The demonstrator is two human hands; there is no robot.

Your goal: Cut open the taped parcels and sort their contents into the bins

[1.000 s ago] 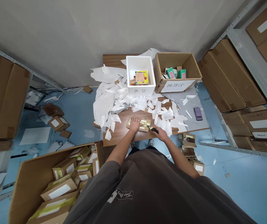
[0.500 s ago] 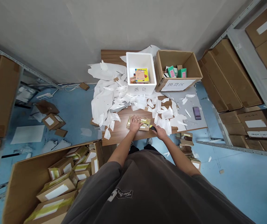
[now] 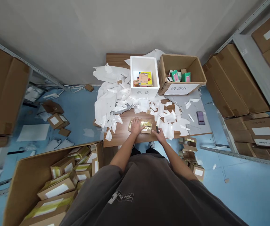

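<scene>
A small flat cardboard parcel [image 3: 147,129] with shiny yellowish tape lies near the front edge of the wooden table [image 3: 118,135]. My left hand [image 3: 136,126] rests flat over its left part, fingers spread. Just beyond the parcel's right end, my right hand [image 3: 158,135] grips a black and yellow utility knife [image 3: 157,129], which points up and away from me. I cannot make out the blade. Torn white paper [image 3: 166,129] lies right beside the knife.
Behind the parcel stand a white foam box [image 3: 144,93] holding books and a cardboard box [image 3: 182,89] with green packages. Paper scraps [image 3: 106,100] cover the table's left side. A large carton [image 3: 24,175] of taped parcels stands at lower left. Shelves with cartons [image 3: 238,84] flank the right.
My right hand has drawn back from the parcel, and the knife has swung from lying across it to pointing upward. My left hand keeps its place on the parcel. The view has shifted slightly.
</scene>
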